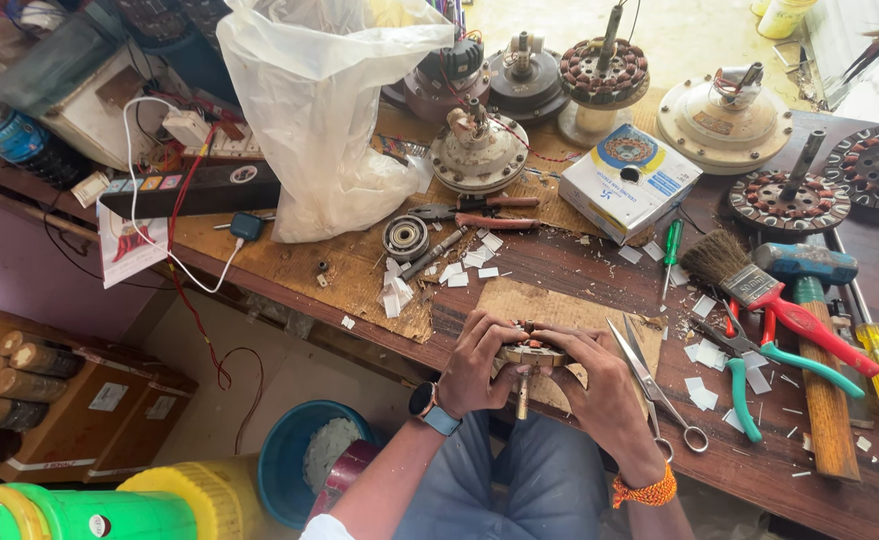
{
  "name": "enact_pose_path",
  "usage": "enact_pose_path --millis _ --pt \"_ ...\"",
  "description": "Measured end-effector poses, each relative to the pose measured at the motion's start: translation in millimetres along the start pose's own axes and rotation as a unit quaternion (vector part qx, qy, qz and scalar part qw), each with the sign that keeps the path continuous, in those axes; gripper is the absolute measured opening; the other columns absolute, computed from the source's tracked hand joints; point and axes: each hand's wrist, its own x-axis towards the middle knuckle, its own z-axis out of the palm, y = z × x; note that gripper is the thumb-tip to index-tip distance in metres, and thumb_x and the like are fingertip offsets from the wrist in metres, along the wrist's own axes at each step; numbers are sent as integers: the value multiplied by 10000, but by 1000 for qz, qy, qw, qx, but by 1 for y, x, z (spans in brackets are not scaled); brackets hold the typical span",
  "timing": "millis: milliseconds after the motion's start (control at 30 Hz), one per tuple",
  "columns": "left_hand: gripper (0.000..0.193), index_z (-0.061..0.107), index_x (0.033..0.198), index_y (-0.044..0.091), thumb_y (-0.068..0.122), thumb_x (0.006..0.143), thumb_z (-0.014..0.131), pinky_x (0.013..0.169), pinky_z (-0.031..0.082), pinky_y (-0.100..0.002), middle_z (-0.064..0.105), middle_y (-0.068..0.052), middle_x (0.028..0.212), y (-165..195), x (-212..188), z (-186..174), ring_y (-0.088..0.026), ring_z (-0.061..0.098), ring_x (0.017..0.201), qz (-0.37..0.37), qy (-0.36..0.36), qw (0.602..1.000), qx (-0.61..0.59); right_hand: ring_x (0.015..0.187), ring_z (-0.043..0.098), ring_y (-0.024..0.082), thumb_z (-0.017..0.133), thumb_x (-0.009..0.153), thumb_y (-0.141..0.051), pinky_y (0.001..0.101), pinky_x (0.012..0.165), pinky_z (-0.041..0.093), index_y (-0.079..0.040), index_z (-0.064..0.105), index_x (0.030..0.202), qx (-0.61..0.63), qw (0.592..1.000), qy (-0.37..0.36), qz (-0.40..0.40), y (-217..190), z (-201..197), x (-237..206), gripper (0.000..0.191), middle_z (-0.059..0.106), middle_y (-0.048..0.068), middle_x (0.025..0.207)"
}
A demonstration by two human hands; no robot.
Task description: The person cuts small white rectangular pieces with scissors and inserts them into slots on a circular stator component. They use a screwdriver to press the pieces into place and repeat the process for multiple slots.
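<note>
While gripped by both hands [539,375], stator [531,354] tilts.

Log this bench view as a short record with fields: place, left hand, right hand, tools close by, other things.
place: cluttered wooden workbench, seen from above
left hand: grips a small motor part from its left side; watch on the wrist
right hand: grips the same part from the right; orange thread band on the wrist
under the hands: piece of cardboard
tools close by: scissors, pliers, brush, hammer, green screwdriver
other things: white plastic bag, small box, fan motors at the back
</note>
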Motion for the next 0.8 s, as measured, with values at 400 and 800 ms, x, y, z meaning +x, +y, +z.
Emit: enact_pose_path --millis 400,800 --pt "356 612 1130 56 214 858 778 956 493 -492 635 -151 1052 20 11 -1 -353 609 1053 -21 -25 998 51 1170 617 269 758 810 -40 387 1011 488 -104 708 1258 -10 1000 -2 -19 4 -9 -5 454 720 50 1294" --pt "500 610 1324 57 201 881 790 1031 499 -451 671 -124 1240 35 10 -6 -330 619 1156 -40 -62 997 -9 1216 649 273 783 807 -47 365 1064 523 -40 668 1253 220 975 35 -8 37 -2 -19 460 681 99 1269"
